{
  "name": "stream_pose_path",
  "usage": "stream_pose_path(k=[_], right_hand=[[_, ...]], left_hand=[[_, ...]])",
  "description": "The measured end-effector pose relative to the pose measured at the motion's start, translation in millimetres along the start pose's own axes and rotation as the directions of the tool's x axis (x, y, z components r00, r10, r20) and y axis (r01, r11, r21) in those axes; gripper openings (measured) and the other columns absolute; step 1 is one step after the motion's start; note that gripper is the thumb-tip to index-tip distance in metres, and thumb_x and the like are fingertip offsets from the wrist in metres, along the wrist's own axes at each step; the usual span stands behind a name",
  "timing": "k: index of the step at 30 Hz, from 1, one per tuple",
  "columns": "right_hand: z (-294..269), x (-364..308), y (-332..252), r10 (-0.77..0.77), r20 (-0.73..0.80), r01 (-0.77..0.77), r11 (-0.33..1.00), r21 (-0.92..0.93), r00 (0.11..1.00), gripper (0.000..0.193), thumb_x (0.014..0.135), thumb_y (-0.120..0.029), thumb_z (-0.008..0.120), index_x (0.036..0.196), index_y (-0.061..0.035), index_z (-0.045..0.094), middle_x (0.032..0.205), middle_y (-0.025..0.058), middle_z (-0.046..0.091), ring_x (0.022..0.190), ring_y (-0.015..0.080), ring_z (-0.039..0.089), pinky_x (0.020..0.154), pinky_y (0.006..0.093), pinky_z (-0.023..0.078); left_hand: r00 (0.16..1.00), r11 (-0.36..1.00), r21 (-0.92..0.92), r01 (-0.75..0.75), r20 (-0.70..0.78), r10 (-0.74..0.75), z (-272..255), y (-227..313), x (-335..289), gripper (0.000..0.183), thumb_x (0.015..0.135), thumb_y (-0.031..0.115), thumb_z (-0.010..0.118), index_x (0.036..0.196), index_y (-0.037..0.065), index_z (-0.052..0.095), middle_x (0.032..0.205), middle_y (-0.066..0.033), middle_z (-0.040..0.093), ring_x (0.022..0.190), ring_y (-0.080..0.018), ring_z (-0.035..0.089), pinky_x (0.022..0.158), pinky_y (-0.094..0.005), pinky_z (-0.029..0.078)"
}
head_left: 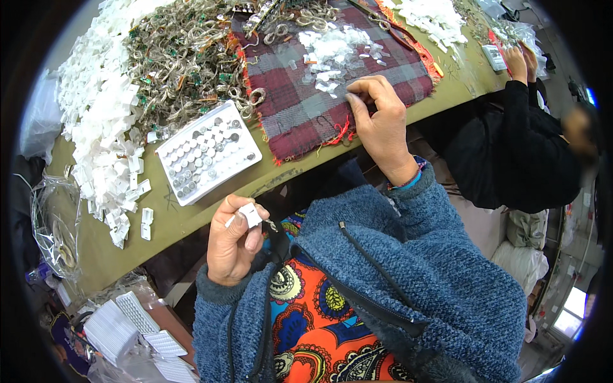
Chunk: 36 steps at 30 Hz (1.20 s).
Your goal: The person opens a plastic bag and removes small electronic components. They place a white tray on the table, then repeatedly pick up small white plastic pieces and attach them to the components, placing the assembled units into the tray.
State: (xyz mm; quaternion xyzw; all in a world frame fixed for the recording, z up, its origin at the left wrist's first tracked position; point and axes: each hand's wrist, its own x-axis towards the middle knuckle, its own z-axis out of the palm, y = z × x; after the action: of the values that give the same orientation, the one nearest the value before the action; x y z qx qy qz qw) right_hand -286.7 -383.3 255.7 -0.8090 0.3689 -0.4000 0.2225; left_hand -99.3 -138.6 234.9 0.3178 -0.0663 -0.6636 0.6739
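My left hand (231, 246) is closed on a small white plastic housing (249, 215), pinched between thumb and fingers in front of the table's near edge. A short twisted strand (271, 225) shows just beside those fingers. Over the plaid cloth (284, 105), my right hand (381, 121) has its fingers curled in toward the thumb; what they hold, if anything, is hidden. Just beyond its fingertips lies a loose heap of small clear and whitish plastic pieces (335, 54). Nearest my left hand on the table is a white tray (220, 173) of small round white and grey parts.
White plastic housings (102, 134) are heaped at the left, beside a tangle of coiled cables with green boards (182, 60). Red-handled pliers (399, 35) lie on the cloth's far right. A co-worker's hands (520, 62) work at the right end. White ridged trays (112, 332) sit low left.
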Motion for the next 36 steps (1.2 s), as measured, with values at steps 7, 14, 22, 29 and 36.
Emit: stream_pose_path(k=[7,14,22,29,36], right_hand=[[6,-4,-21,-0.167,0.218,0.151,0.985,0.088,0.962,0.010,0.081,0.002,0.074,0.090,0.0030,0.069,0.085,0.0099,0.062,0.072,0.0213,0.061,0.066,0.0301,0.050],[14,7,-31,-0.181,0.436,0.272,0.950,-0.156,0.882,0.009,0.089,-0.007,0.064,0.096,-0.0010,0.061,0.088,0.0191,0.061,0.083,0.0414,0.062,0.072,0.0453,0.050],[19,-21,-112,-0.082,0.617,-0.248,0.868,0.430,0.783,0.005,0.096,0.002,0.059,0.099,0.0046,0.061,0.085,0.0059,0.067,0.073,0.0110,0.063,0.068,0.0236,0.052],[70,-52,-157,-0.477,0.393,0.134,0.753,0.644,0.786,0.016,0.081,0.010,0.067,0.094,0.0006,0.063,0.096,0.0123,0.065,0.085,0.0252,0.066,0.073,0.0311,0.053],[91,-58,-172,-0.450,0.453,0.017,0.723,0.690,0.769,0.017,0.079,0.010,0.068,0.092,0.0009,0.063,0.096,0.0130,0.066,0.086,0.0259,0.067,0.074,0.0326,0.054]], left_hand=[[1.000,1.000,0.030,-0.009,0.011,0.009,0,0,0,0.027,0.096,0.020,0.068,0.116,0.004,0.058,0.103,-0.0170,0.069,0.056,-0.0097,0.054,0.046,-0.0222,0.040],[0.998,0.998,0.008,-0.065,-0.004,0.065,-3,-2,-3,0.025,0.099,0.017,0.063,0.117,0.000,0.058,0.105,-0.0199,0.069,0.067,-0.0119,0.062,0.054,-0.0230,0.053],[0.983,0.979,-0.087,-0.182,0.005,0.183,-15,6,-23,0.031,0.102,0.016,0.058,0.127,-0.001,0.057,0.114,-0.0209,0.067,0.077,-0.0132,0.066,0.063,-0.0249,0.058],[0.951,0.942,-0.128,-0.310,-0.056,0.305,-22,11,-50,0.030,0.101,0.016,0.059,0.125,-0.002,0.060,0.087,-0.0079,0.068,0.070,-0.0117,0.066,0.059,-0.0239,0.055],[0.925,0.912,-0.152,-0.380,-0.080,0.372,-33,16,-67,0.030,0.100,0.015,0.061,0.124,-0.003,0.060,0.088,-0.0094,0.069,0.068,-0.0117,0.067,0.058,-0.0251,0.056]])
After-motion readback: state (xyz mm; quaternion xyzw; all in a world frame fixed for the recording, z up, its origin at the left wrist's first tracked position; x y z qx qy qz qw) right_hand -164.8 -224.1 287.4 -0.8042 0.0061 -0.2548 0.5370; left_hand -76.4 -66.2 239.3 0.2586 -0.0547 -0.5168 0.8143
